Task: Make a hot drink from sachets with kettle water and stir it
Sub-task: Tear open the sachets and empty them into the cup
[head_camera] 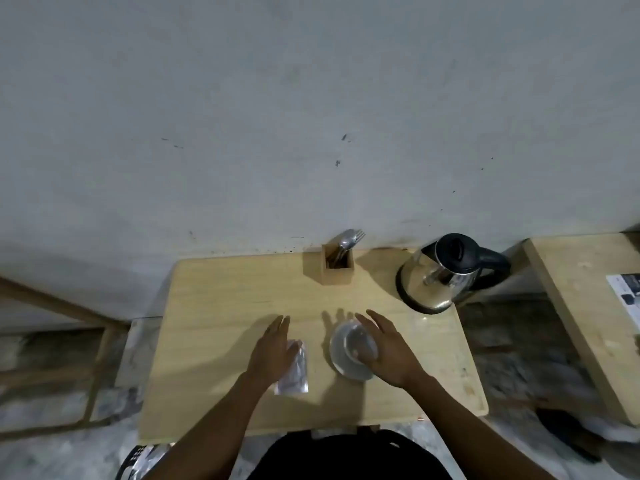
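Observation:
A clear glass [356, 342] stands on a small saucer [341, 362] near the middle of the wooden table [221, 299]. My right hand [388, 351] curves around the glass's right side with fingers spread, touching it. My left hand [273, 348] lies flat with fingers together, its edge over silvery sachets [294, 374] on the table. A steel kettle [440, 275] with a black lid and handle stands at the back right. A wooden holder [337, 268] with spoons and a fork [349, 239] is at the back centre.
A grey wall rises right behind the table. A second wooden surface [581, 320] with a printed sheet [627, 299] stands to the right. A wooden frame [52, 306] is on the left, above a patterned floor.

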